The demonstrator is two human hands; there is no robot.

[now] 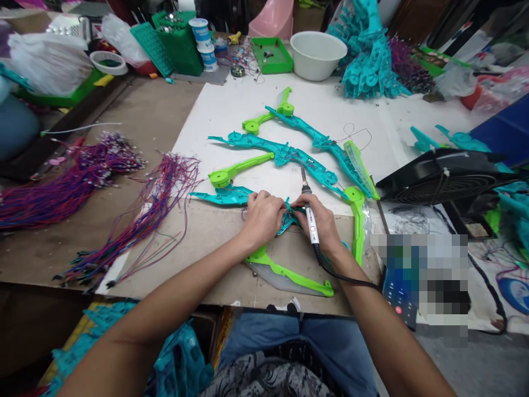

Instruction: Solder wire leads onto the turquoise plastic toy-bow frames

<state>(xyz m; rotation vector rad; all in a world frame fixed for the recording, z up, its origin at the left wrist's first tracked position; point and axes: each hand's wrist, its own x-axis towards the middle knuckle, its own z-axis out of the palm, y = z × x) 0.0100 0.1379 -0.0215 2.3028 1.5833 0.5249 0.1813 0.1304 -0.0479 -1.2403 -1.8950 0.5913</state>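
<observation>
The left hand (264, 218) bends its fingers down over the nearest teal bow-shaped frame (232, 196), apparently pinching it near its middle, while the right hand (324, 223) grasps a soldering iron (311, 218) against the palm and brings thumb and fingertips to the same spot. The frame lies on the brown board (165, 264) at the near side of the worktable, its pointed end reaching out to the left. It looks like thin moulded plastic, so probably light, fairly stiff and a little slick, with slender tips that might snap; the broader middle or the solid edges should give the safest hold, clear of any fine wires like those on the next teal frame (285, 151). The iron is best kept by its white handle, since the metal tip, pointing away from the person, may be hot. The fingers cover the exact point of work, and the frame's right portion is lost beneath the right hand. Whether the green curved arm (289, 273) below is joined to it cannot be told. A pixelated patch at right hides part of the dark keypad screen (399, 309).
</observation>
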